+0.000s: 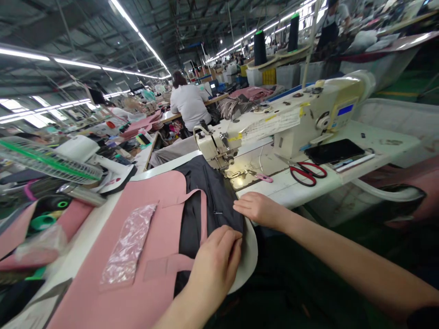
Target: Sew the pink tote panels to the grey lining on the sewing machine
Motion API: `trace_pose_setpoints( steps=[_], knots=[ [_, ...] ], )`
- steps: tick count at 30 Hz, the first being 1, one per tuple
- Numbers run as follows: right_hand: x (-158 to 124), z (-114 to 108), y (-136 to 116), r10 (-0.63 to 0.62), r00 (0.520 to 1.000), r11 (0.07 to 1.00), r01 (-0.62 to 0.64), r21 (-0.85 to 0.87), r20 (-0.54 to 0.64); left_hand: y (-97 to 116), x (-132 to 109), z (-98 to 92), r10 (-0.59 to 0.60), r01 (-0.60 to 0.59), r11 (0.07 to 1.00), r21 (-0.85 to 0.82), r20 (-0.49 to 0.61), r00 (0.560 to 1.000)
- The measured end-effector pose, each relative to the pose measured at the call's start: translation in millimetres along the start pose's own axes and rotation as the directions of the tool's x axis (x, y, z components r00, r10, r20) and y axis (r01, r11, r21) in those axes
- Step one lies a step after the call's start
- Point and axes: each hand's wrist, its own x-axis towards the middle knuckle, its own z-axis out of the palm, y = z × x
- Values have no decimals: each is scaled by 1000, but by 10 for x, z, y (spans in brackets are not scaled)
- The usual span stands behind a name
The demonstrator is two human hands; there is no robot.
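A pink bag panel (151, 192) with a strap handle (203, 214) lies flat across the sewing table, a clear plastic packet (130, 244) on top of it. Black lining fabric (214, 192) with a zipper extends from the panel toward the sewing machine (254, 128). My left hand (219, 256) grips the lining's near edge, fingers bent down over it. Farther along the same edge, my right hand (257, 209) pinches the black fabric. Part of the lining is hidden under my left hand.
Red-handled scissors (305, 173), a pink-handled small tool (262, 177) and a black phone (334, 151) lie by the machine. A fan (51, 160) and metal flask (82, 194) stand at left. A person in white (190, 103) sits ahead. Thread cones (259, 48) stand behind the machine.
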Motion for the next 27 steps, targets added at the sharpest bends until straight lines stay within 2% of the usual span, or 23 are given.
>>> trace_pose_setpoints(
  steps=[5, 10, 12, 13, 14, 15, 16, 17, 18, 19, 20, 23, 24, 26, 27],
  knots=[
    [-243, -54, -267, -81, 997, 996, 80, 36, 12, 13, -22, 76, 50, -51, 998, 30, 45, 998],
    [-549, -13, -506, -43, 994, 989, 57, 138, -100, 9, -47, 119, 97, -104, 989, 101, 73, 993],
    [-632, 17, -536, 51, 986, 970, -12, 242, -156, 13, -41, 134, 105, -115, 986, 122, 86, 991],
    [-657, 34, -543, 154, 968, 950, -90, 300, -197, 16, -35, 143, 111, -122, 984, 130, 91, 990],
    [-674, 53, -554, 304, 924, 905, -203, 373, -234, 19, -28, 153, 114, -127, 982, 137, 94, 989],
    [-684, 73, -572, 476, 845, 824, -330, 462, -245, 21, -22, 165, 116, -130, 981, 147, 97, 988],
    [-691, 94, -602, 633, 743, 705, -436, 560, -218, 23, -17, 180, 121, -136, 978, 158, 99, 988],
    [-697, 113, -647, 747, 649, 561, -501, 659, -143, 25, -15, 196, 129, -144, 975, 169, 101, 987],
    [-704, 132, -707, 811, 584, 411, -527, 744, -34, 28, -18, 214, 131, -149, 973, 177, 109, 985],
    [-713, 149, -779, 834, 545, 272, -534, 800, 81, 31, -25, 233, 131, -151, 972, 182, 119, 984],
    [-725, 166, -858, 840, 515, 158, -534, 831, 171, 33, -39, 253, 129, -151, 971, 183, 129, 983],
    [-764, 226, -1084, 849, 408, -98, -504, 858, 337, 29, -117, 311, 120, -144, 973, 181, 141, 983],
    [-775, 251, -1140, 828, 393, -183, -485, 856, 399, 22, -153, 327, 121, -145, 972, 183, 138, 983],
    [-783, 306, -1216, 737, 435, -333, -432, 838, 517, 0, -230, 349, 118, -142, 971, 191, 132, 984],
    [-781, 330, -1240, 699, 463, -377, -409, 831, 545, -12, -265, 354, 122, -145, 970, 193, 126, 985]
  ],
)
